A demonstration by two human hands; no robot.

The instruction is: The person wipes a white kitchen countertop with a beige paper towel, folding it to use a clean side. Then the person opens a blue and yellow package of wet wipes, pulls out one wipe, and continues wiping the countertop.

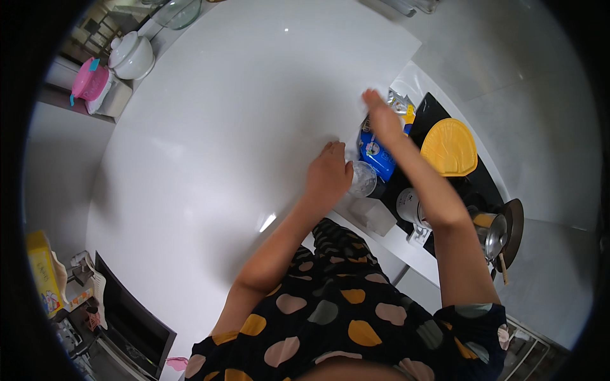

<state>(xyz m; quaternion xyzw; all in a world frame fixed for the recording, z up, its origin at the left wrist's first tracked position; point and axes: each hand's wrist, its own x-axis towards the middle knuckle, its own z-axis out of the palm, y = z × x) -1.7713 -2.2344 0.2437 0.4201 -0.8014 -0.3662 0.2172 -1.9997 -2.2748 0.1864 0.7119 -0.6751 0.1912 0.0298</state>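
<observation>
My left hand (pixel 329 174) is beside a clear plastic cup (pixel 363 179), its thumb against the near side of the rim. Whether it grips the cup cannot be made out. Motion blurs my right hand (pixel 385 123), which is over the upper part of a blue printed bag (pixel 376 155); its fingertips point toward the white surface (pixel 214 124). A silver and yellow packet (pixel 402 105) shows just beyond that hand. My right hand hides part of the bag, and I cannot see anything held in it.
On the black cooktop (pixel 429 107) lies a yellow plastic lid or tray (pixel 449 147). A white canister (pixel 409 205), a steel pot (pixel 493 233) and a brown pan (pixel 513 228) are near my right forearm. At the far left stand a white lidded pot (pixel 131 56) and a pink container (pixel 90 81).
</observation>
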